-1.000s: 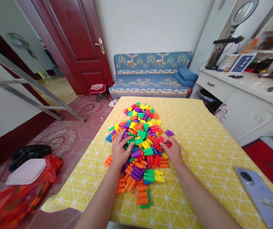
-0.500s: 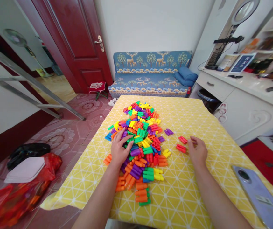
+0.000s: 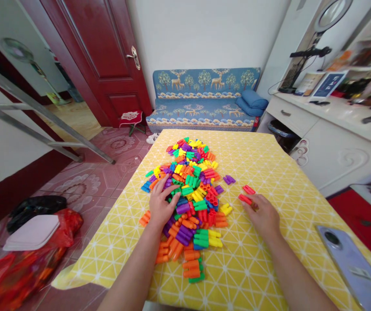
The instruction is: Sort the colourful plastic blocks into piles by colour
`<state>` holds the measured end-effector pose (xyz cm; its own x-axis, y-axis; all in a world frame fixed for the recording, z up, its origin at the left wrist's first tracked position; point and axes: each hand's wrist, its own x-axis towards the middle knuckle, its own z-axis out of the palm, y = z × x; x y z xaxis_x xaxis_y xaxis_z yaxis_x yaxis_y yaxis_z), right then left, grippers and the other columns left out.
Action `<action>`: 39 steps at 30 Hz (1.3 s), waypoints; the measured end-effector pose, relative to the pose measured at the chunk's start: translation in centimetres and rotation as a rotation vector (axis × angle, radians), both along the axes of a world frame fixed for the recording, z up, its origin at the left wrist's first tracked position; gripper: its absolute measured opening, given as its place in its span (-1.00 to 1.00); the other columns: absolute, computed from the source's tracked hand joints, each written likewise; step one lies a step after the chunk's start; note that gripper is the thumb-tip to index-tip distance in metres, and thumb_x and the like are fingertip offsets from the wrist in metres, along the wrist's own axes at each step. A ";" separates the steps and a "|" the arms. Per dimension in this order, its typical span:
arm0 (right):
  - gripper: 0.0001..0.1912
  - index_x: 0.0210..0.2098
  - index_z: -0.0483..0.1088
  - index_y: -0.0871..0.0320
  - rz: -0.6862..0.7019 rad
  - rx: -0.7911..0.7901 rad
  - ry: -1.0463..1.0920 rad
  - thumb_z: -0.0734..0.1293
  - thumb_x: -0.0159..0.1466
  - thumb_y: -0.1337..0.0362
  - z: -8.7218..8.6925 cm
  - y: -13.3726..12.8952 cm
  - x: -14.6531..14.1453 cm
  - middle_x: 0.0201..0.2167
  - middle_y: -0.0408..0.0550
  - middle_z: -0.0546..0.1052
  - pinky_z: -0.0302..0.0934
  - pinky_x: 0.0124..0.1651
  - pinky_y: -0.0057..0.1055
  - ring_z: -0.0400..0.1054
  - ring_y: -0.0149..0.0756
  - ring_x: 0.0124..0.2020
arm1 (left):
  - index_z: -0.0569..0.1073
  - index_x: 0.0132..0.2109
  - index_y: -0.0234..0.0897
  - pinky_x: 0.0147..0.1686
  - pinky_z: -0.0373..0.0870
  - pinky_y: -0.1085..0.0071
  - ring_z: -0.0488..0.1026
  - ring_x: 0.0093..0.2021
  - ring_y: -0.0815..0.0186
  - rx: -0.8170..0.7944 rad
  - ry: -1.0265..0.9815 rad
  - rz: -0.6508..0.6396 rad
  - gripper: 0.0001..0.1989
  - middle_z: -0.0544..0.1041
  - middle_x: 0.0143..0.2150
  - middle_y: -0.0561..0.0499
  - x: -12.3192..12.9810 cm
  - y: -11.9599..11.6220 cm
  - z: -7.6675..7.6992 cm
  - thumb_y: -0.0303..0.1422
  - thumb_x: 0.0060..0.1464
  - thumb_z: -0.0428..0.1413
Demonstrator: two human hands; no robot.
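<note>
A long heap of colourful plastic pieces [image 3: 192, 181] lies on the yellow patterned tablecloth [image 3: 244, 268]. My left hand [image 3: 162, 203] rests on the heap's left side, fingers spread over green and purple pieces. To the right of the heap, my right hand [image 3: 263, 214] has its fingers closed on a red piece [image 3: 245, 199]. Just beyond it lies a second red piece [image 3: 248, 189], and a purple piece [image 3: 229, 179] sits farther off, between the heap and the red ones.
A phone [image 3: 356, 270] lies at the table's right edge. Behind the table stands a blue sofa [image 3: 205, 103]. A white desk [image 3: 334, 142] is at the right. Red plastic bags [image 3: 13, 276] and a metal ladder [image 3: 43, 114] are at the left.
My right hand has moved down and slightly left, from beside the farther red piece onto the nearer one, and has closed on it. My left hand stays on the heap.
</note>
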<state>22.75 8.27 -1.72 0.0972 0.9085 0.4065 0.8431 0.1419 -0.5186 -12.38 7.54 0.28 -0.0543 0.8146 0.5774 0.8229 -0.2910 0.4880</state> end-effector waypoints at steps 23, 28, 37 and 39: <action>-0.66 -0.23 0.55 0.22 -0.086 0.088 0.074 0.27 0.14 0.16 -2.5 10.8 4.5 -0.33 0.03 0.46 0.27 -0.25 -0.30 0.29 -0.33 -0.47 | 0.56 -0.06 -0.05 0.22 0.24 0.04 0.27 0.25 0.10 0.017 -0.002 -0.019 -0.78 0.29 0.30 0.00 -0.1 0.0 0.0 -0.22 0.14 0.14; -0.68 -0.25 0.56 0.24 -0.160 0.033 0.051 0.28 0.06 0.25 -2.2 17.2 6.0 -0.36 0.04 0.46 0.24 -0.14 -0.25 0.30 -0.25 -0.39 | 0.56 -0.07 -0.05 0.19 0.28 0.05 0.27 0.25 0.09 0.011 -0.002 -0.011 -0.78 0.28 0.31 0.01 -0.2 0.0 0.0 -0.24 0.14 0.15; -0.60 -0.18 0.53 0.24 -0.212 -0.038 0.124 0.24 -0.01 0.39 -1.8 23.6 5.8 -0.30 0.07 0.52 0.23 -0.03 -0.15 0.37 -0.10 -0.21 | 0.56 -0.07 -0.04 0.20 0.27 0.02 0.28 0.25 0.10 0.008 -0.004 -0.015 -0.79 0.32 0.28 0.01 -0.1 -0.1 0.1 -0.25 0.14 0.14; -0.52 -0.09 0.49 0.27 -0.204 -0.049 0.159 0.25 -0.03 0.39 -1.9 24.1 5.8 -0.18 0.10 0.52 0.22 0.03 -0.14 0.37 -0.08 -0.12 | 0.56 -0.08 -0.04 0.20 0.27 0.02 0.28 0.24 0.09 0.008 -0.005 -0.008 -0.79 0.31 0.29 0.02 -0.1 -0.1 0.1 -0.25 0.14 0.14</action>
<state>28.60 32.35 -3.60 0.3394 0.8816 0.3280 0.7593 -0.0510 -0.6487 -12.52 7.41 0.38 -0.0504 0.8107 0.5833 0.8179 -0.3016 0.4899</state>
